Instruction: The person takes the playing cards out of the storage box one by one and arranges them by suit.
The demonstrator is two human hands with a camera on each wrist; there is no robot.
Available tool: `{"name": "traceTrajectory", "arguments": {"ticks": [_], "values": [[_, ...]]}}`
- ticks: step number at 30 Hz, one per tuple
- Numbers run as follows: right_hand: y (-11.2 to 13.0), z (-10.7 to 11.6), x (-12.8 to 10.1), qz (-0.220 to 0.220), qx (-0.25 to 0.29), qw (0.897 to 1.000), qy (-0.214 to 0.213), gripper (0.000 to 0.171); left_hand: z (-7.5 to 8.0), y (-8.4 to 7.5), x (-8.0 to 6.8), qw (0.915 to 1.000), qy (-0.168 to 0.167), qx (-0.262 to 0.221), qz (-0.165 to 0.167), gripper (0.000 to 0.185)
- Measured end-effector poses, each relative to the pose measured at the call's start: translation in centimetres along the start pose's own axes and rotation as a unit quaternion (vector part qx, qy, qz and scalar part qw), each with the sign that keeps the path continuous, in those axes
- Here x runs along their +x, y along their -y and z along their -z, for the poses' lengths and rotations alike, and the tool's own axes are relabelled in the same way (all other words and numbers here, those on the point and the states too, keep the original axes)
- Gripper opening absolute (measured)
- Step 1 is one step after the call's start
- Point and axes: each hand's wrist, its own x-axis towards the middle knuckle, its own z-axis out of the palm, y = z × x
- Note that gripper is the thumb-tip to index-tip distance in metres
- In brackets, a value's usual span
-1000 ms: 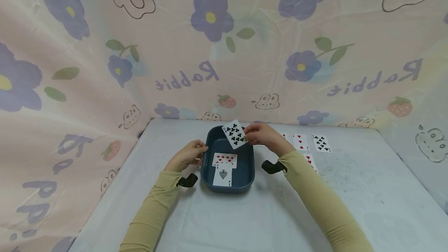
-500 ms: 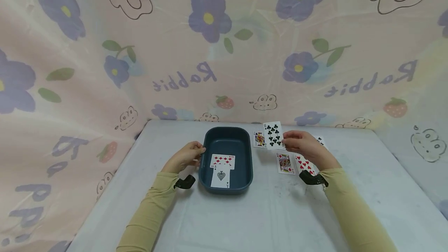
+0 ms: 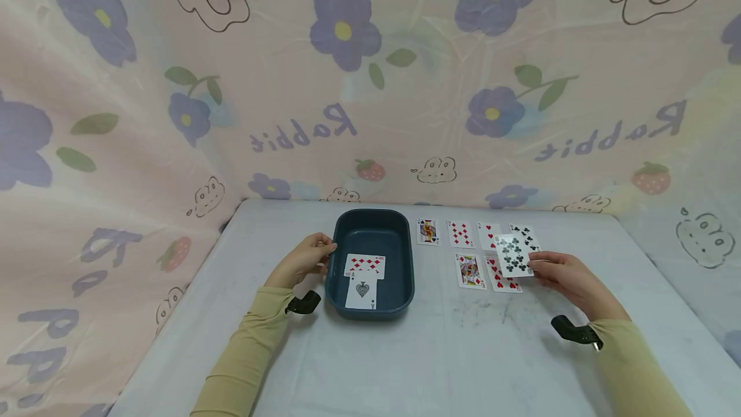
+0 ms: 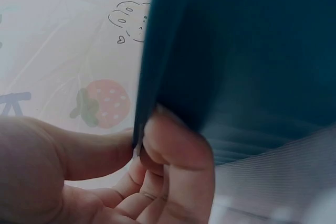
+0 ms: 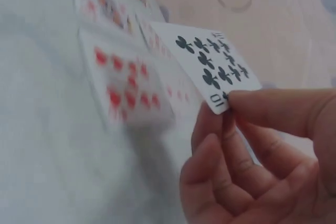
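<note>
Card (image 3: 512, 255) of clubs, a ten by the corner mark in the right wrist view, pinched at one corner between thumb and fingers of the right hand (image 3: 564, 277). It hangs right of centre in the head view, just over the spread of face-up cards (image 3: 470, 251) on the table (image 3: 463, 352), partly overlapping a heart card; whether it touches them cannot be told.

Handling, judged: thin, light, slightly springy, smooth-faced and likely to slide on the other cards. It bends easily, so a corner or short-edge pinch, as now, looks the sensible hold; lying flat it would need an edge lifted first.

Left hand (image 3: 303, 261) grips the left rim of the dark blue tray (image 3: 399, 237), thumb on one side of the wall and curled fingers on the other, as the left wrist view shows. Inside the tray lie a red diamond card (image 3: 365, 266) and the ace of spades (image 3: 361, 293), overlapping.

Writing: "10" on the held card's corner; "A" on the ace; "Rabbit", mirrored, printed on the flowered backdrop (image 3: 301, 130) at middle left and upper right. No brand legible.
</note>
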Motion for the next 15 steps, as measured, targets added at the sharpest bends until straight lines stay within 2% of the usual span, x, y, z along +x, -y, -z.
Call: {"name": "traceTrajectory", "arguments": {"ticks": [7, 10, 15], "values": [[-2.4, 2.4, -1.2, -0.001, -0.018, 0.999, -0.027, 0.057, 0.1, 0.0, -0.1, 0.9999, -0.002, 0.009, 0.004, 0.013], [-2.8, 3.0, -1.4, -0.023, -0.043, 0.998, -0.047, 0.058, 0.1, 0.0, -0.1, 1.0000, -0.001, 0.008, 0.005, 0.013], [-3.2, 3.7, -1.4, -0.050, -0.062, 0.995, -0.068, 0.048, 0.2, 0.1, -0.1, 1.0000, 0.003, 0.005, 0.003, 0.014]]}}
